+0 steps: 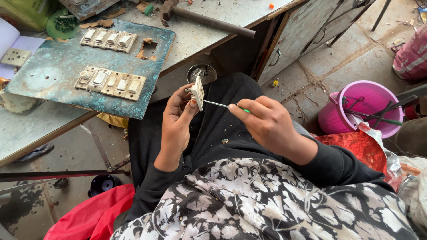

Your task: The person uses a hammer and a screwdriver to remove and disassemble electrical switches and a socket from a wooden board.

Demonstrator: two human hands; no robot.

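Holding a small white switch module (197,92) upright over the lap, the left hand (176,122) pinches it w/ thumb and fingers round its edges. Right hand (267,122) is closed on a thin screwdriver (222,105) w/ a green handle; its slim metal shaft runs level to the left, and the tip meets the side of the module.

Risks, as I judge them: the tip could skid off the screw head, since the shaft is thin and the module is braced only by fingertips, not on the tabletop. A skid would send the point toward the left palm or thumb, which sit right behind it. A loosened screw or small part could also drop into the dark cloth of the lap or onto the stone floor and be hard to find. Too much twist might crack the plastic.

Materials: module is hard, glossy cream plastic, flat and rectangular, w/ small metal bits at the top. On the tabletop (209,35), upper left, lies a board (53,71) w/ a mottled blue-green, worn finish, carrying two rows of yellowed switches and a rough-edged rectangular hole. Beyond it, a hammer (204,20) w/ a dark round handle. A pink plastic bucket (369,106), round and smooth, holds tools on the floor to the right.
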